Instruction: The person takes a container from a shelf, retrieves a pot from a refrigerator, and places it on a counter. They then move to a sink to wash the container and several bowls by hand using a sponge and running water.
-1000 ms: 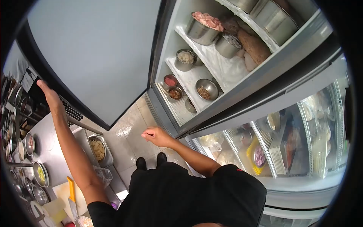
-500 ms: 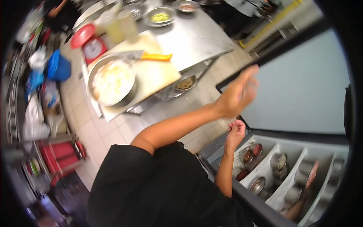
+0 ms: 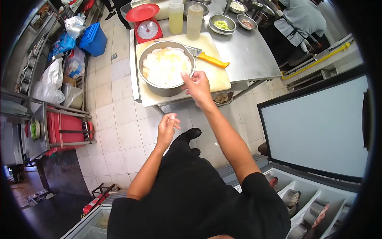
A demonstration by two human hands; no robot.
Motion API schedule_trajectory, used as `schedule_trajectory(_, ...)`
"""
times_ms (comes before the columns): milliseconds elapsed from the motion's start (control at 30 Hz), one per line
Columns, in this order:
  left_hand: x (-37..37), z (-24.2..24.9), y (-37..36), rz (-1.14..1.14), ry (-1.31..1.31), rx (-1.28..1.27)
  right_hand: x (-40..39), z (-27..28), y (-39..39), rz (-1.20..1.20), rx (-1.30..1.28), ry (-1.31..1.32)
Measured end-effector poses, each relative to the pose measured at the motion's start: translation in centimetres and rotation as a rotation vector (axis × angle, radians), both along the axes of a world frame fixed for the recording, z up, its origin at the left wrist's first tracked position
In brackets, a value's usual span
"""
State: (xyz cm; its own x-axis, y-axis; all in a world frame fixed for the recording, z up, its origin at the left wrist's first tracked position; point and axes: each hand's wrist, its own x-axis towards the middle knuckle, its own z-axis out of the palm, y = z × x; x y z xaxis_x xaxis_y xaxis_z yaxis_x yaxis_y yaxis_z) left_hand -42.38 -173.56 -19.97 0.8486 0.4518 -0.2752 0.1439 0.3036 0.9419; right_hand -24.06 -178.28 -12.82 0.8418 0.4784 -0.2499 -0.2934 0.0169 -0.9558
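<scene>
- Where our right hand point(image 3: 199, 87) meets the near right side of the round metal pot point(image 3: 165, 91), our thumb lies at the rim with the fingers bent beside it; we cannot tell whether they clasp it.
- Our left hand point(image 3: 168, 127) is released, fingers loosely curled, over the tiled floor point(image 3: 123, 115) and apart from the pot.
- We see the pot upright on the pale cutting board point(image 3: 211, 79), toward its left side, atop the steel table point(image 3: 254, 59).
- Its wall looks dull grey and straight-sided, with a brighter rim running round the top.
- Pale food point(image 3: 167, 65) fills it nearly to that rim, mostly creamy white, with soft yellowish-tan patches toward the middle; we cannot tell what it is.
- Just right of the pot we see a knife point(image 3: 211, 57) with a yellow handle, its blade partly hidden behind the pot.
- Beyond the pot we have a red scale point(image 3: 147, 30) and two bottles of yellowish liquid, one deeper in colour point(image 3: 176, 18).
</scene>
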Motion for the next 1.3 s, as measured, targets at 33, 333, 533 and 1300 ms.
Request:
schedule_trajectory(33, -0.1, -0.2, 0.0, 0.036, 0.029, 0.002, 0.1, -0.6, 0.9, -0.058, 0.013, -0.007)
schedule_trajectory(333, 0.9, -1.0, -0.2, 0.166, -0.099, -0.509, -3.0, 1.3, -2.0, -0.306, 0.06, 0.093)
schedule_trajectory(533, 0.9, -5.1, -2.3, -0.232, -0.271, -0.501, -5.8, -0.8, -12.5, -0.41, -0.041, -0.171)
schedule_trajectory(1300, 15.2, 9.4, -46.7, -2.017, -0.19, -0.698, -20.6, 15.7, -41.8, -2.146, -0.152, -0.376)
